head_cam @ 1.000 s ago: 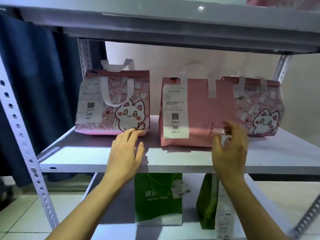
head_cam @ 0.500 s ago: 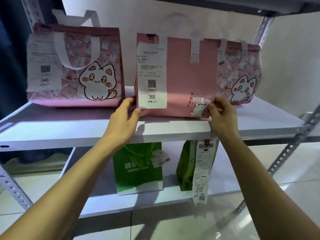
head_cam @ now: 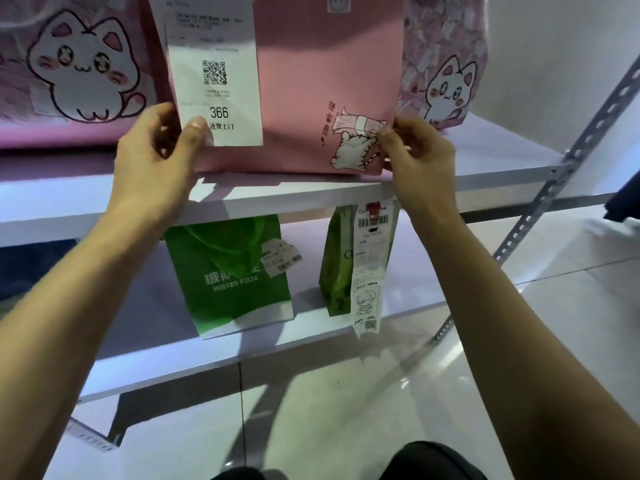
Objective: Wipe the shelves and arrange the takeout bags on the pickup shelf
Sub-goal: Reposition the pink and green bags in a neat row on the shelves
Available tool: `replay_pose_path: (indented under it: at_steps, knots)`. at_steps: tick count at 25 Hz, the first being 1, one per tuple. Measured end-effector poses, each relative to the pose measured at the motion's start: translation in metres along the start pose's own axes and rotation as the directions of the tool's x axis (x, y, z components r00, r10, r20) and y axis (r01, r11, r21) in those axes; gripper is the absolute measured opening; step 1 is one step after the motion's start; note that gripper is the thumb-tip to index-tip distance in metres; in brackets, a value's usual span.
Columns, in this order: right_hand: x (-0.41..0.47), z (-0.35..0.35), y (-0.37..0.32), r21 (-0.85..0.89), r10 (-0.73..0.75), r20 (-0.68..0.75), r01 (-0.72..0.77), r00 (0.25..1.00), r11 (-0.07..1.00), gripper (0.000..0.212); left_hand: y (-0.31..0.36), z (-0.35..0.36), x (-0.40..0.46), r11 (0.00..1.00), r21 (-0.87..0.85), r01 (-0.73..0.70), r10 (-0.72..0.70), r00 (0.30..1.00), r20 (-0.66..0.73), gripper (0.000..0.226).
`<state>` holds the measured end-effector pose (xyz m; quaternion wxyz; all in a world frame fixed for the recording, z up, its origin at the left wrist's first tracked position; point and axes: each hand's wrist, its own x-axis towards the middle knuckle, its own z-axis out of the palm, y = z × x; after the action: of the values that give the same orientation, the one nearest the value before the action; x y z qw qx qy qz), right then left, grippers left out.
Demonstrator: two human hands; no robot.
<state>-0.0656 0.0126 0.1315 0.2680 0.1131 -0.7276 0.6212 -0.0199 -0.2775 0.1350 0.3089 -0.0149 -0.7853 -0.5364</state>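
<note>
A plain pink takeout bag (head_cam: 304, 84) with a white receipt marked 366 (head_cam: 216, 81) stands at the front of the upper white shelf (head_cam: 485, 161). My left hand (head_cam: 156, 157) grips its lower left corner, thumb on the receipt's bottom edge. My right hand (head_cam: 419, 157) pinches its lower right corner. A pink cat-print bag (head_cam: 76, 71) stands to its left and another cat-print bag (head_cam: 446, 71) behind it to the right. On the lower shelf (head_cam: 408, 299) stand a green pizza bag (head_cam: 228, 275) and a narrow green bag (head_cam: 337, 268) with a long receipt.
A perforated grey metal upright (head_cam: 561, 174) runs along the shelf's right side. A white wall is behind the bags. Pale floor tiles (head_cam: 346, 410) lie below, with my dark knees (head_cam: 440, 462) at the bottom edge.
The view has closed in on the shelf. Both hands went from reaching toward the plain pink bag to gripping its two lower corners; the bag now sits at the shelf's front edge.
</note>
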Motion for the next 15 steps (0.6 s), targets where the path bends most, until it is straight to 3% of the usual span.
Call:
replay_pose_path:
  at_steps: [3,10,13,15]
  knots:
    - [-0.006,-0.003,0.005,0.016,-0.039,0.029,0.038,0.999,0.999,0.018,-0.002,0.002,0.002,0.998,-0.011,-0.067,0.066,0.997,-0.036,0.024]
    - [-0.004,-0.007,0.013,-0.053,-0.031,-0.059,0.028,0.998,0.998,0.017,-0.005,0.005,0.0,0.994,0.003,-0.112,0.112,0.994,-0.006,0.036]
    - [-0.017,-0.014,0.025,-0.076,-0.15,-0.321,0.132,0.935,0.988,0.009,-0.008,0.006,0.003,0.993,-0.023,-0.114,0.114,0.993,-0.003,0.037]
    - [-0.042,-0.02,0.052,-0.063,-0.137,-0.474,0.121,0.87,0.991,0.012,-0.011,0.005,0.003,0.994,-0.067,-0.091,0.093,0.996,0.019,0.037]
